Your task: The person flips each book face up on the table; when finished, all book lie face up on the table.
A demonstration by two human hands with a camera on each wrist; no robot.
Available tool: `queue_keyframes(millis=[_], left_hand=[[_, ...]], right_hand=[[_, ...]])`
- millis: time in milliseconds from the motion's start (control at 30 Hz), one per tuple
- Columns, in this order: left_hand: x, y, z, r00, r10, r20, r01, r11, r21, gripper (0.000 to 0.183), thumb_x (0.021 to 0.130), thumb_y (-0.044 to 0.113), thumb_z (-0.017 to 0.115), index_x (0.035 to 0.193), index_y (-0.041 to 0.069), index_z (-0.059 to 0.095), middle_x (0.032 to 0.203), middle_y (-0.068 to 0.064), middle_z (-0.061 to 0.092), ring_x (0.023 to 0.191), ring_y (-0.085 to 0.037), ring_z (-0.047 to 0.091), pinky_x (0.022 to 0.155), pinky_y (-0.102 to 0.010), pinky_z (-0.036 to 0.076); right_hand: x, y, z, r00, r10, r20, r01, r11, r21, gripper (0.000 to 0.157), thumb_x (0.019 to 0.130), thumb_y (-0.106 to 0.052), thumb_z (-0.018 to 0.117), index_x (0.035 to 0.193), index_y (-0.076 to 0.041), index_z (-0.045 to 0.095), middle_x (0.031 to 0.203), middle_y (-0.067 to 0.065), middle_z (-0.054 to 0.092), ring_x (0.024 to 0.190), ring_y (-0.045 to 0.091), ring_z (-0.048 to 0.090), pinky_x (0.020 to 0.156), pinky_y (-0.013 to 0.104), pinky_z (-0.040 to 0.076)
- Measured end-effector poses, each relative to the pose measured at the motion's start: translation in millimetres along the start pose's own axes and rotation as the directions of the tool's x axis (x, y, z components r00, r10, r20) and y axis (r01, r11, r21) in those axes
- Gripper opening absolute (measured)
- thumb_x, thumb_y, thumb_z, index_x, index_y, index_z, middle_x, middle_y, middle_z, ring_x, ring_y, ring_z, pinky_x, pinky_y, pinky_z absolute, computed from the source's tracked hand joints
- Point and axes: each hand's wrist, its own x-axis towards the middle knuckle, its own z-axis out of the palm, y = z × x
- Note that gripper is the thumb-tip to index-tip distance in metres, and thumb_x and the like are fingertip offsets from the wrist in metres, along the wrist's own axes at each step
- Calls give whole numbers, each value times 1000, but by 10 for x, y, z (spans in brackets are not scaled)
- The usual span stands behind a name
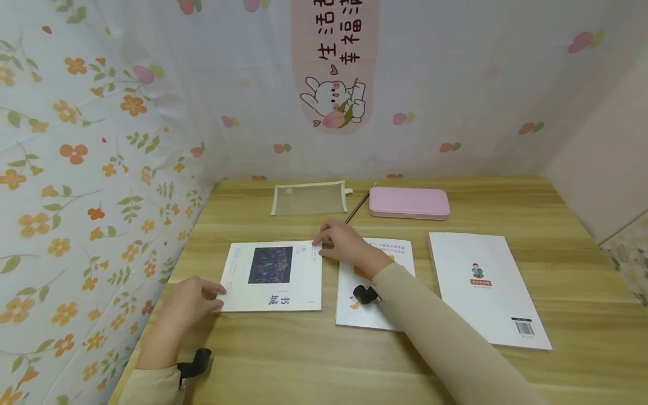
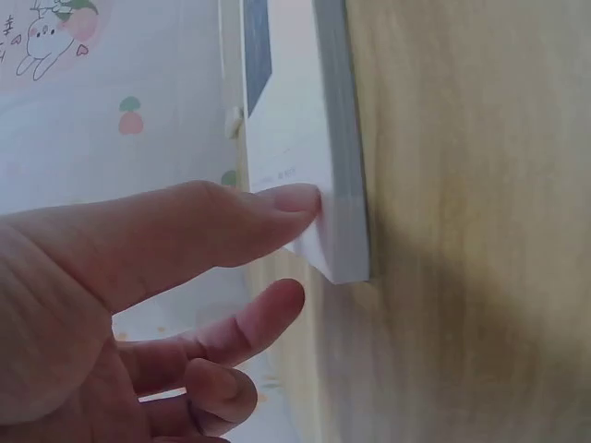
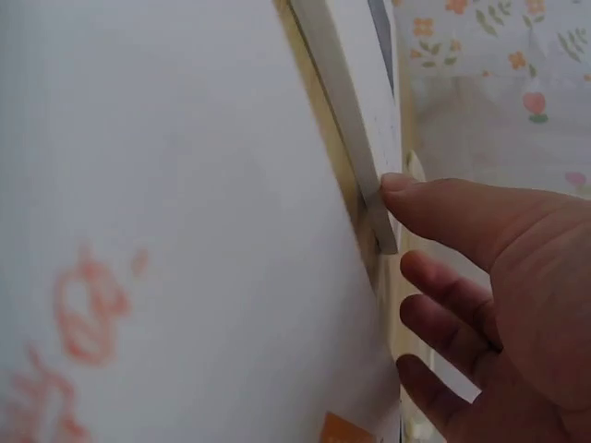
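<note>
A white book [image 1: 304, 281] with a dark picture and blue characters on its cover lies flat on the wooden table, sideways to me. At its left edge is my left hand [image 1: 189, 301]; in the left wrist view the thumb [image 2: 277, 208] rests on the cover near a corner, the other fingers apart from it. My right hand [image 1: 349, 244] is at the far right corner. The right wrist view has that thumb [image 3: 416, 196] touching the book's edge, with loosely bent fingers beside it. A second white book [image 1: 349, 309] lies partly under my right forearm.
Further right lies a white book [image 1: 481, 281] with a barcode, back cover up. Behind the books are a mesh zip pouch [image 1: 309, 199], a thin dark stick [image 1: 360, 205] and a pink case [image 1: 409, 202]. Patterned cloth [image 1: 243, 152] hangs at the back and left.
</note>
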Motion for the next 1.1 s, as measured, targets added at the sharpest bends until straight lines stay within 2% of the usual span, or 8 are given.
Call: queue_keyframes(millis=[100,200,300,433,533,733,900,1100], left_hand=[[14,27,-25,1000,-14,18,14,1000,16,19,83,13,81,103,16,82,99,-11,77,84,-22,68,71,-40,53],[62,52,-42,999,15,29,-15,1000,15,16,86,12,79,102,14,81,100,-11,77,80,-21,66,66,-37,51],[157,63,-45,995,100,12,-100,995,29,27,88,12,79,114,9,78,107,-14,75,83,-21,66,68,-39,52],[356,44,-24,978,209,-22,-208,978,36,49,89,14,80,135,6,66,112,-14,67,77,-19,58,64,-36,49],[500,28,-28,968,250,-33,-249,968,25,48,90,12,78,136,5,65,116,-17,64,71,-16,52,60,-33,43],[702,35,-82,945,327,-16,-326,944,42,37,95,4,71,131,4,69,143,-24,54,90,-24,59,71,-36,48],[808,46,-85,923,385,11,-384,918,94,34,95,0,69,128,10,73,146,-22,52,97,-29,63,77,-41,53],[867,49,-71,919,393,16,-393,914,101,34,93,0,71,126,12,73,145,-24,54,114,-42,60,86,-52,54]], right_hand=[[-27,-22,1,1000,14,-12,-14,999,-34,29,90,-24,82,119,-19,78,132,9,62,127,30,55,113,52,40],[-92,-46,-3,999,37,-12,-37,997,-68,36,89,-29,83,123,-23,76,134,7,62,130,30,53,113,55,38],[-173,-107,-18,998,55,-12,-56,996,-74,36,87,-31,84,122,-24,77,135,6,63,132,31,51,113,56,36],[-296,-218,-48,998,65,-1,-64,996,-65,32,87,-27,84,118,-21,79,133,5,66,133,32,51,114,58,34],[-395,-291,-50,998,65,16,-63,995,-74,30,87,-27,83,116,-23,80,131,3,67,132,31,52,114,59,33],[-611,-390,40,999,51,16,-49,994,-97,26,87,-33,84,112,-28,81,127,-4,68,124,25,54,113,60,31],[-757,-497,133,1000,17,8,-16,992,-129,26,84,-39,86,108,-30,82,120,-6,67,117,24,54,112,60,30],[-869,-618,193,999,45,17,-41,984,-176,40,76,-47,90,110,-28,81,126,-3,64,126,24,52,113,59,28]])
